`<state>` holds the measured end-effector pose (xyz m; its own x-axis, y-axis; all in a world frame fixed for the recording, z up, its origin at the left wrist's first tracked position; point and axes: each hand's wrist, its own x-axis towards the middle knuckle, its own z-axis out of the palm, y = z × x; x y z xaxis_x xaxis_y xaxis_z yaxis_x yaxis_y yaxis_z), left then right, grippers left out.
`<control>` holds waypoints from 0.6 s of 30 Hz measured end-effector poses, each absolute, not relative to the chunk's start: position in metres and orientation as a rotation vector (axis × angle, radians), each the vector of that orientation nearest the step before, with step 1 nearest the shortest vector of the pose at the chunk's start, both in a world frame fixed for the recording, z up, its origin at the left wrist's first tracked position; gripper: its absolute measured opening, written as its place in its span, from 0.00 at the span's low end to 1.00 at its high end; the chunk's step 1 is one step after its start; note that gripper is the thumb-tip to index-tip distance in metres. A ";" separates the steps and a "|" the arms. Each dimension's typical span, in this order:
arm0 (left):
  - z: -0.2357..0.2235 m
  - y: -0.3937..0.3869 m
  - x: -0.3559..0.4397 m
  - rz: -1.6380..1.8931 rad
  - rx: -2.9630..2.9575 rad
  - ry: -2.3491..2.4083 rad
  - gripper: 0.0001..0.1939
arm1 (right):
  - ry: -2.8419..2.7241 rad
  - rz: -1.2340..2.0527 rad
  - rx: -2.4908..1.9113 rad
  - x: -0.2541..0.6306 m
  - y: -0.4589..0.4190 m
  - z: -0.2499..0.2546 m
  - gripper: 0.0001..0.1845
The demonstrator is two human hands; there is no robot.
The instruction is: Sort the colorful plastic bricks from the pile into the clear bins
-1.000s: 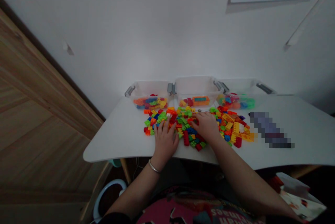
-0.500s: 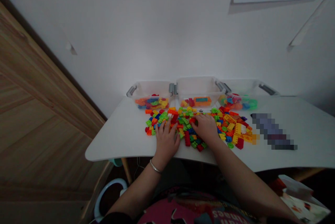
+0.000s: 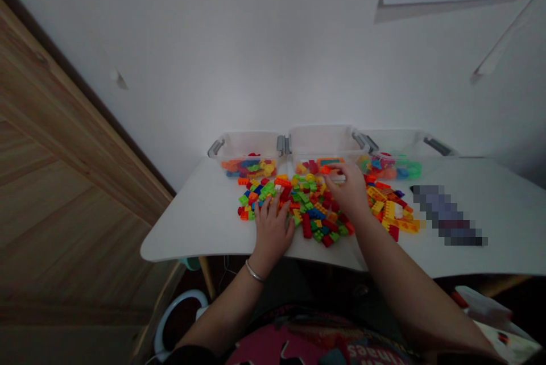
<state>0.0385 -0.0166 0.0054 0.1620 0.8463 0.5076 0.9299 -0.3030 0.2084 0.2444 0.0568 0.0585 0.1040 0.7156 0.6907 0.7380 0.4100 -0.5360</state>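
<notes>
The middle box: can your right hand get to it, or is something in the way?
Nothing visible blocks it. The right hand is just in front of the middle clear plastic box, with its fingers at the box's front wall. Only that low wall is there to pass over. The loose toy bricks lie beside the hand.

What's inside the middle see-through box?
The middle plastic box holds red and yellow bricks and a long orange brick with a teal top. The right hand is in front, so whatever lies behind it can't be seen.

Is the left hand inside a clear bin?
No, the left hand rests against loose toy bricks on the table, in front of the bins.
</notes>
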 end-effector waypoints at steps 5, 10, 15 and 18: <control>0.004 -0.016 0.038 -0.826 -2.272 -1.764 0.21 | -1.385 0.132 -1.264 0.258 0.096 0.085 0.19; 0.005 -0.016 0.038 -0.838 -2.281 -1.765 0.20 | -1.364 0.048 -1.317 0.252 0.121 0.093 0.20; 0.006 -0.017 0.038 -0.837 -2.281 -1.752 0.20 | -1.427 -0.033 -1.546 0.240 0.129 0.096 0.17; 0.006 -0.017 0.038 -0.831 -2.281 -1.754 0.20 | -1.499 -0.076 -1.658 0.237 0.131 0.096 0.17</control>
